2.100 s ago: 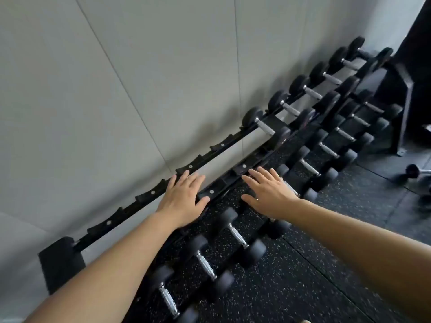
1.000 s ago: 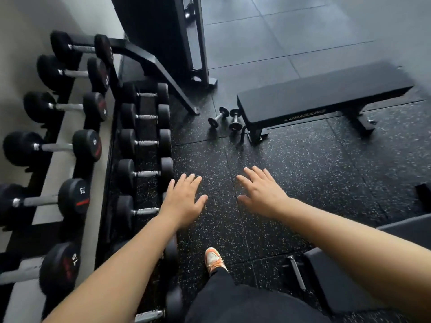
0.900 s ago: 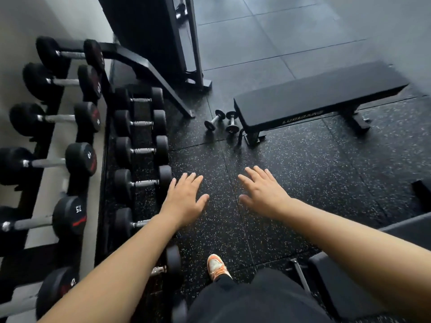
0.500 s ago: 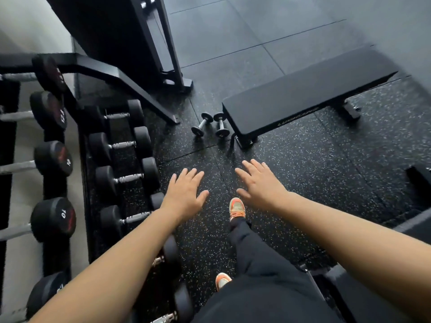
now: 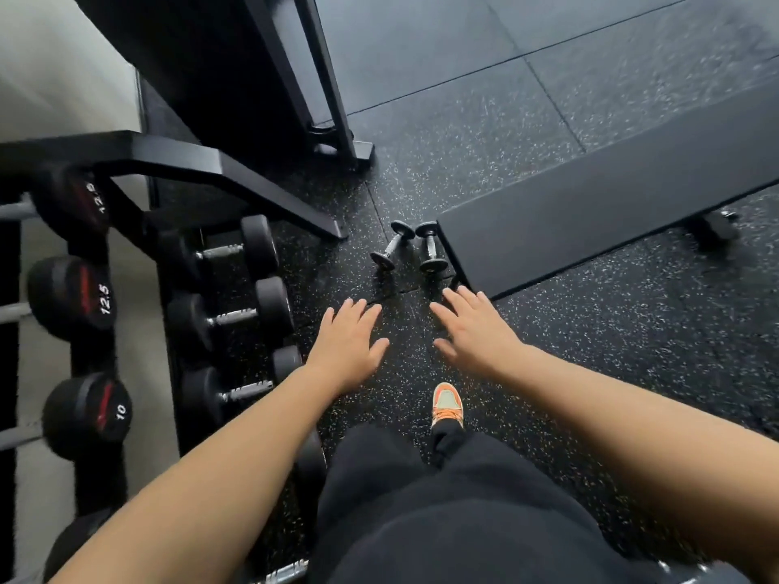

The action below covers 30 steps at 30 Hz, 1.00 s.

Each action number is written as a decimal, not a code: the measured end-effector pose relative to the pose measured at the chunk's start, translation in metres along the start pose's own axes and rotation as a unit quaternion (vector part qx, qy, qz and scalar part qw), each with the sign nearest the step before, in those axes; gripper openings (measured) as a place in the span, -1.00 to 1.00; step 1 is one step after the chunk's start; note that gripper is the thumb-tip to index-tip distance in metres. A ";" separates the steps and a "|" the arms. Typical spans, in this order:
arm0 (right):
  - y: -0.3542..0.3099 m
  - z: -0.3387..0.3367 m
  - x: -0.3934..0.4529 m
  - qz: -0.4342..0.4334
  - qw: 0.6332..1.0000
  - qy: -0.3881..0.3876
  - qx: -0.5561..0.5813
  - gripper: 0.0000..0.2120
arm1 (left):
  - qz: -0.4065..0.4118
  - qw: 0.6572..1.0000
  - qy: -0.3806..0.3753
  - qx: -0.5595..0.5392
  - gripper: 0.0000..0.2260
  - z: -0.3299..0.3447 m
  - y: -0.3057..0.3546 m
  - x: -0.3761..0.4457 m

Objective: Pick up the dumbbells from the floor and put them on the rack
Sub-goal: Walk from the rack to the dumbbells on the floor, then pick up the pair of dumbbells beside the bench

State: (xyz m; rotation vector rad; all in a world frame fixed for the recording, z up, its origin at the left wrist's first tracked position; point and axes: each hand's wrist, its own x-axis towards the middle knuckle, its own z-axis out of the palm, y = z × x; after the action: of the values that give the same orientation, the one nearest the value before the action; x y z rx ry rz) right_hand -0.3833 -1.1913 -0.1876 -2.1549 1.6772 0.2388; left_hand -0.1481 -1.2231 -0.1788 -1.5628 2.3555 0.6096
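Two small black dumbbells lie side by side on the speckled rubber floor, the left one [image 5: 392, 244] tilted, the right one [image 5: 430, 247] almost straight, just beside the end of a flat bench [image 5: 611, 204]. My left hand [image 5: 347, 345] and my right hand [image 5: 478, 326] are stretched forward, palms down, fingers spread, holding nothing. Both hover short of the small dumbbells, above the floor. The dumbbell rack [image 5: 177, 162] runs along the left, with larger dumbbells on two tiers.
Rack dumbbells marked 12.5 [image 5: 69, 297] and 10 [image 5: 86, 410] sit on the upper tier; lower ones [image 5: 229, 316] stand beside my left arm. A black machine frame [image 5: 324, 78] stands ahead. My orange shoe [image 5: 447, 404] steps forward on the floor.
I have turned from the rack and walked toward the two small dumbbells, which now lie much closer to my hands. Both hands stay open and empty throughout.
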 end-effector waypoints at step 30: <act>0.145 0.206 0.506 0.243 0.952 -0.114 0.151 -0.39 | -0.013 0.990 -0.106 -0.097 -0.46 0.168 -0.182 0.555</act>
State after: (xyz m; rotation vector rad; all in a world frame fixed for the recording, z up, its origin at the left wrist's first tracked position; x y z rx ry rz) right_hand -0.3651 -1.5864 -0.5912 -1.4169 1.9338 0.3268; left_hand -0.2031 -1.6571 -0.6003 -1.5168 2.1707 0.9721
